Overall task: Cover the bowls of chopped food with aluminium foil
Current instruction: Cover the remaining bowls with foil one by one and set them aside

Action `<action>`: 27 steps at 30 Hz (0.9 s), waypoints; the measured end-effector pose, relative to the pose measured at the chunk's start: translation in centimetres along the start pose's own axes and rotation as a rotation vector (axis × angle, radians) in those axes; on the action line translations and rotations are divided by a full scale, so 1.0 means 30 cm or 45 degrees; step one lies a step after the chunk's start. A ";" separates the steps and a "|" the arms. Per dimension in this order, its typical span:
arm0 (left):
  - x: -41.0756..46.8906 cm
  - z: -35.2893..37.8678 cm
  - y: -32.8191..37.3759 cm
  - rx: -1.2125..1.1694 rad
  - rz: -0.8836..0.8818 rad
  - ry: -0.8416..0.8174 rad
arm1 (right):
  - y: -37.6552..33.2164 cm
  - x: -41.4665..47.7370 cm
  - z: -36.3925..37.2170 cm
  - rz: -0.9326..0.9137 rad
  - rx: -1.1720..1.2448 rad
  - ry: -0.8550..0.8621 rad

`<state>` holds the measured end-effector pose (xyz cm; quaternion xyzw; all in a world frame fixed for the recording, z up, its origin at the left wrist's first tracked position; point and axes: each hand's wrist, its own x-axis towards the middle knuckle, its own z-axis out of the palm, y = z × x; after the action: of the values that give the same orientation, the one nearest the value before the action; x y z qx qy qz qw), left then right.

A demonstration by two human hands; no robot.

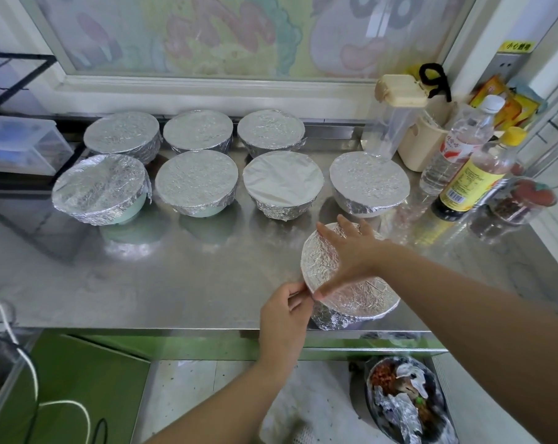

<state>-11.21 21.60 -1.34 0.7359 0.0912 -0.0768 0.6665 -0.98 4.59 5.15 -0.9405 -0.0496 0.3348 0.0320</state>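
The foil (361,293) on the 8th bowl (335,317), near the counter's (175,277) front edge, is being held flat by the spread right hand (348,248) and pinched at the rim by the left hand (284,312), with rim crimping likely needed next.

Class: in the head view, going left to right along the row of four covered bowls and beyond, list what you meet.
Crinkled-foil green bowl → second foil-covered bowl → smooth-foil bowl → fourth foil-covered bowl → red-lidded jar.

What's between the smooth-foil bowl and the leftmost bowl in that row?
Another foil-covered bowl, between the smooth-foil bowl and the leftmost bowl, in the head view.
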 end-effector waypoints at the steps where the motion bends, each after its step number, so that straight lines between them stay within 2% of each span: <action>1: -0.002 0.005 -0.002 0.002 0.003 0.020 | 0.001 -0.001 0.000 0.002 -0.002 0.001; 5: -0.009 0.023 0.002 0.036 0.033 0.059 | 0.000 -0.003 -0.001 0.012 0.001 -0.001; 18: 0.052 0.026 -0.028 0.433 0.181 0.023 | -0.020 -0.029 -0.006 0.045 0.023 0.004; 27: 0.072 -0.034 -0.026 0.402 0.235 -0.013 | -0.018 -0.021 0.005 0.047 0.067 0.003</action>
<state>-9.30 22.76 -2.51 0.8362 0.0068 -0.0326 0.5474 -1.60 5.06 5.47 -0.9404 -0.0236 0.3353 0.0506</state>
